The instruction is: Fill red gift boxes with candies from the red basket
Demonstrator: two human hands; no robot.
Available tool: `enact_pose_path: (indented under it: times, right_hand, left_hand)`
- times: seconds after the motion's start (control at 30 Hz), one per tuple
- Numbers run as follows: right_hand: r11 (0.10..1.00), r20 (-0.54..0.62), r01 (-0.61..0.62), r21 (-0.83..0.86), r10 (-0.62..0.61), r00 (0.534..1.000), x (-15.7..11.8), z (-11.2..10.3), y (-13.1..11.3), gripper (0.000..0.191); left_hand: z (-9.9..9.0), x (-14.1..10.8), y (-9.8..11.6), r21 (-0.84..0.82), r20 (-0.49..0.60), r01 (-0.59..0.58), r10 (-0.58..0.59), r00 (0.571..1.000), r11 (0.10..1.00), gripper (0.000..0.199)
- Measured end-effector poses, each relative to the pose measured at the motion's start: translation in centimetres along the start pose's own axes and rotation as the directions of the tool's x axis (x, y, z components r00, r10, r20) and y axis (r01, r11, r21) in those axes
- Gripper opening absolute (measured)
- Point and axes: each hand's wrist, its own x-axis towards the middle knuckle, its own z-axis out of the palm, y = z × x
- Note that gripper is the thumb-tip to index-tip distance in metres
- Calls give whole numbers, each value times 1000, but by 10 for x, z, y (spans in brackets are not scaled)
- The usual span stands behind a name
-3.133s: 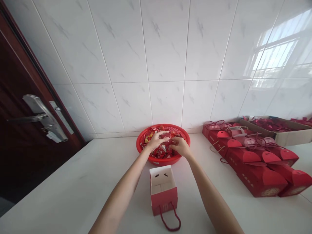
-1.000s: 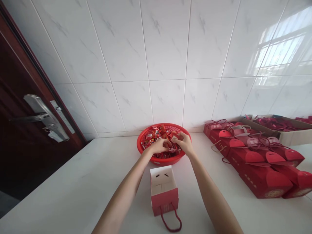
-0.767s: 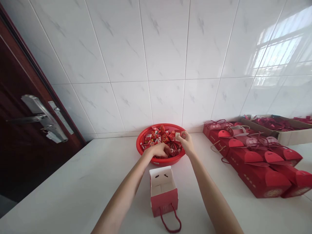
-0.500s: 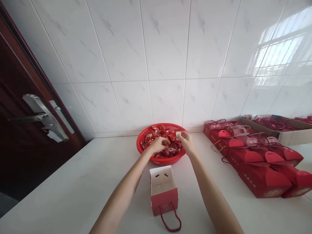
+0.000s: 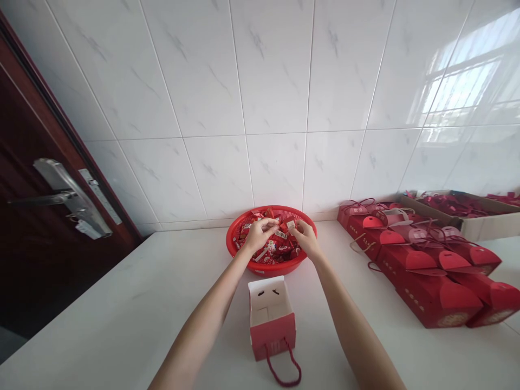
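A red plastic basket (image 5: 280, 269) stands against the wall, filled with candies (image 5: 280, 249) in mostly red wrappers. Above its right side, my right hand (image 5: 306, 238) pinches a small, pale, square wrapped candy (image 5: 291, 225). My left hand (image 5: 260, 235) is over the basket's left half, thumb and fingers pinched together; what they hold, if anything, is too small to make out. Between my forearms stands a red gift box (image 5: 273, 330) with its top open. Its inside is pale and bare, and a dark red cord handle (image 5: 284, 383) hangs toward me.
Rows of closed red gift boxes (image 5: 441, 295) with cord handles stand on the right of the white table (image 5: 162, 303). Behind them is a cardboard tray (image 5: 487, 227) of dark pink items. A tiled wall (image 5: 276, 168) runs along the back, and a brown door (image 5: 36, 227) is at left.
My left hand has risen slightly out of the candies, its fingers now pinched. The right hand has shifted a little left and down with the pale candy. The open box has stayed put.
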Motion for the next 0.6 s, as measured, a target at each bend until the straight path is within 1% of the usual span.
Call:
enact_pose_path:
  times: [0.1, 0.2, 0.27, 0.37, 0.5, 0.57, 0.6]
  right_hand:
    - [1000, 21, -6, -6, 6, 1000, -3, 0, -6, 27]
    - [999, 93, -18, 44, 14, 996, -4, -1, -10, 21]
    - [996, 119, -23, 86, 13, 993, -5, -1, -11, 22]
    - [988, 95, -34, 151, 20, 995, -4, -1, -9, 25]
    - [972, 75, -90, 216, 75, 994, -3, -2, -8, 28]
    - [957, 74, -140, 253, 125, 989, -2, -3, -9, 28]
    - [946, 68, -169, 276, 156, 985, -2, -3, -9, 28]
  left_hand:
    - [0, -1, 4, 30, -17, 39, -38, 999, 999, 31]
    - [-1, -1, 7, 34, -35, 74, -73, 997, 997, 32]
    - [-1, -1, 8, 19, -33, 85, -85, 996, 996, 33]
    - [-1, -1, 9, 12, 4, 116, -116, 993, 993, 35]
    - [0, -1, 6, 45, 66, 143, -146, 987, 989, 37]
    - [0, -1, 5, 33, 53, 120, -122, 991, 992, 37]
    - [0, 0, 4, 24, 23, 95, -95, 995, 995, 36]
